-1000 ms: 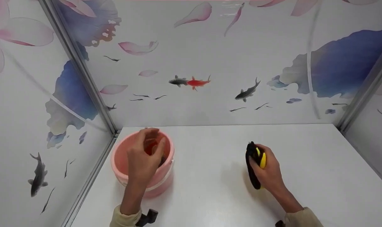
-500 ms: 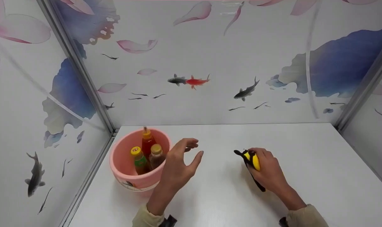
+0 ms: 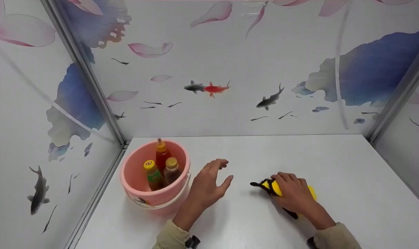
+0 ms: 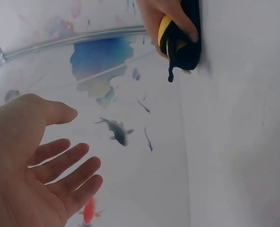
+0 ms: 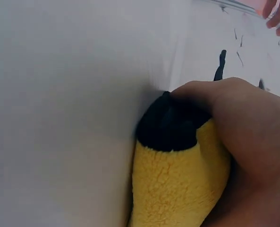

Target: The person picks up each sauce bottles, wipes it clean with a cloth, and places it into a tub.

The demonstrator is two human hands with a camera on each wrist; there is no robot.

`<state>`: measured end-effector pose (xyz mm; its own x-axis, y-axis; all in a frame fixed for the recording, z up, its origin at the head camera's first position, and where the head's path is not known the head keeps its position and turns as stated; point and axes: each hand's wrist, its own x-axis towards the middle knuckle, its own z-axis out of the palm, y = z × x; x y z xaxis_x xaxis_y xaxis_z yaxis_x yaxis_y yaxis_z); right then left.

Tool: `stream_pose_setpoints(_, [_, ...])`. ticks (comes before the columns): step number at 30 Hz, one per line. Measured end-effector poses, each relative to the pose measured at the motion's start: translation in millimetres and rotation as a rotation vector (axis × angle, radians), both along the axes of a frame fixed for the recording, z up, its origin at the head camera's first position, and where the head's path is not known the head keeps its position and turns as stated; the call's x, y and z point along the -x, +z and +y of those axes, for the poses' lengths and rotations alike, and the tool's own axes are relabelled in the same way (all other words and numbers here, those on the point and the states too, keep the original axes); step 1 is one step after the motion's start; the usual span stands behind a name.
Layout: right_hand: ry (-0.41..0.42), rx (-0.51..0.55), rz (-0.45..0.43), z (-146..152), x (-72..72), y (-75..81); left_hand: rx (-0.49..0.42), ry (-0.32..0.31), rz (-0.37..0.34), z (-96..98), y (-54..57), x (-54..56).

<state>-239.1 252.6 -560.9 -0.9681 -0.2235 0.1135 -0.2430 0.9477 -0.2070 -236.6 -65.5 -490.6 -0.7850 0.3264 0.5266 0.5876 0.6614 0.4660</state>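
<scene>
My right hand (image 3: 294, 192) grips a fleecy yellow-and-black cloth (image 3: 273, 186), bunched up low over the white table. Its black edge and a thin black strap point left. In the right wrist view, the yellow pile of the cloth (image 5: 173, 184) shows below its black band, and my thumb lies across the black part. My left hand (image 3: 207, 188) hovers between bucket and cloth, holding nothing, with fingers spread and thumb apart. The left wrist view shows that same left hand (image 4: 40, 161) with a bare palm. Part of the cloth is hidden under my right hand.
A pink bucket (image 3: 129, 180) with a white handle stands at the table's left. Inside are a red squeeze bottle (image 3: 162, 155), a yellow-capped bottle (image 3: 154, 176) and a gold-capped bottle (image 3: 172, 171). Printed wall panels (image 3: 230, 117) enclose the back and sides of the table (image 3: 237, 221).
My left hand has left the bucket and moved right, uncovering the bottles. My right hand has turned and lowered the cloth, whose strap end now points left.
</scene>
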Motion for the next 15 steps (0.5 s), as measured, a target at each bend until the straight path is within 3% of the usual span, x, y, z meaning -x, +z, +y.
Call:
stream_pose_setpoints(8, [0.028, 0.013, -0.051, 1.4, 0.8, 2.4, 0.169, 0.085, 0.024, -3.2, -24.3, 14.2])
stream_pose_setpoints(12, [0.04, 0.075, -0.092, 0.5, 0.6, 11.6, 0.196, 0.099, 0.06, -5.5, -28.1, 18.0])
stream_pose_setpoints(15, [0.04, 0.153, -0.07, -2.8, 2.2, 20.5, 0.213, 0.1, 0.104, -4.6, -27.7, 21.1])
